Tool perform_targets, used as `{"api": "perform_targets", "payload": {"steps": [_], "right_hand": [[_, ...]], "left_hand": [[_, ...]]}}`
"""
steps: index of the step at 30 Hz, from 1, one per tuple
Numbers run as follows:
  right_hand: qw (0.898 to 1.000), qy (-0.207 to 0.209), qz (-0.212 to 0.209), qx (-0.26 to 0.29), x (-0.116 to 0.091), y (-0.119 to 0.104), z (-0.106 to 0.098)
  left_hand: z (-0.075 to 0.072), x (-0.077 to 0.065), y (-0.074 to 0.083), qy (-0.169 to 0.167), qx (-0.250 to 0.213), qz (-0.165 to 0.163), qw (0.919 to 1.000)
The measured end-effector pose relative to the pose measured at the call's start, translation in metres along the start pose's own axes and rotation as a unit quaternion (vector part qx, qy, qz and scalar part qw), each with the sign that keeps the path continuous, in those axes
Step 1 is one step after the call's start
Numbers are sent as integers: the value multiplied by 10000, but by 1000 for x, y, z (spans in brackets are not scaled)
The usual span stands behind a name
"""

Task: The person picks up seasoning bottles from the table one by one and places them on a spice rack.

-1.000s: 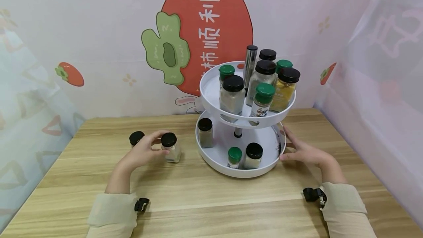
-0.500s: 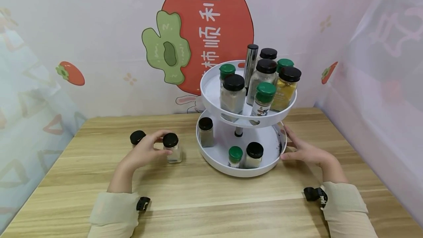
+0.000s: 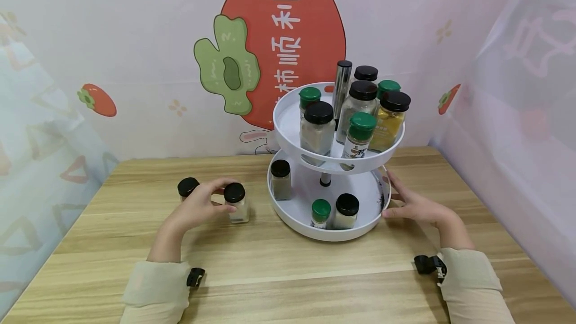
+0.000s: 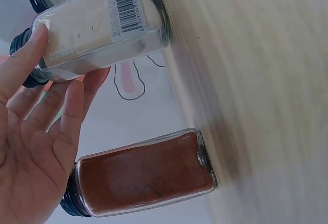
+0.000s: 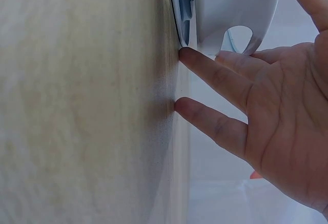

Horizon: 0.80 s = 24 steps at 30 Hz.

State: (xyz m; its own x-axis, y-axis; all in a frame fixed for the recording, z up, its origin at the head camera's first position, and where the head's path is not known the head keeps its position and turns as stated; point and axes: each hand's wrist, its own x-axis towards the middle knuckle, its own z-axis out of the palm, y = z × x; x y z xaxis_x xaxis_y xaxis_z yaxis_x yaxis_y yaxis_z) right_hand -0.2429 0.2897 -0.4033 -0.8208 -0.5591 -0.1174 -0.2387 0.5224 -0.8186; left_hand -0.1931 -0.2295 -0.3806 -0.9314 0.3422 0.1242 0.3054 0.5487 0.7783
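My left hand [image 3: 198, 209] holds a square glass spice jar [image 3: 238, 210] of pale powder between thumb and fingers, near its black lid. In the left wrist view the jar's barcode label [image 4: 128, 9] shows, and its base is right at the tabletop. A jar of reddish-brown powder [image 4: 146, 175] stands close by; in the head view the hand hides most of it below its black lid [image 3: 188, 187]. On the other side, my right hand [image 3: 418, 209] has its fingers spread and touches the lower rim of a white two-tier spice rack [image 3: 330, 236].
Several black- and green-lidded jars crowd the upper tier [image 3: 288, 134], with a slim silver grinder-like cylinder [image 3: 341, 86]. On the lower tier stand a black-lidded jar [image 3: 281, 186] at left and two jars in front. A printed curtain hangs behind the wooden table [image 3: 288, 284].
The pale-powder jar has shifted slightly to the right along with my left hand. My right hand stays at the rack's lower rim.
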Motion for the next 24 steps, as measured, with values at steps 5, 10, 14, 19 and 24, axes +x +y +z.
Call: {"api": "perform_targets", "payload": {"steps": [5,10,14,19,24], "right_hand": [[10000,4,10,-5,0,0,0],[10000,-8,20,24,1,0,-1],[10000,-16,24,51,0,0,-1],[9999,-15,56,86,0,0,0],[9999,-30,74,79,0,-1,-1]], "left_hand": [[1,0,0,-23,32,24,10000],[1,-1,2,-25,36,36,10000],[0,-1,3,-9,76,65,10000],[0,-1,3,67,124,119,9998],[0,-1,3,181,277,163,9993]]}}
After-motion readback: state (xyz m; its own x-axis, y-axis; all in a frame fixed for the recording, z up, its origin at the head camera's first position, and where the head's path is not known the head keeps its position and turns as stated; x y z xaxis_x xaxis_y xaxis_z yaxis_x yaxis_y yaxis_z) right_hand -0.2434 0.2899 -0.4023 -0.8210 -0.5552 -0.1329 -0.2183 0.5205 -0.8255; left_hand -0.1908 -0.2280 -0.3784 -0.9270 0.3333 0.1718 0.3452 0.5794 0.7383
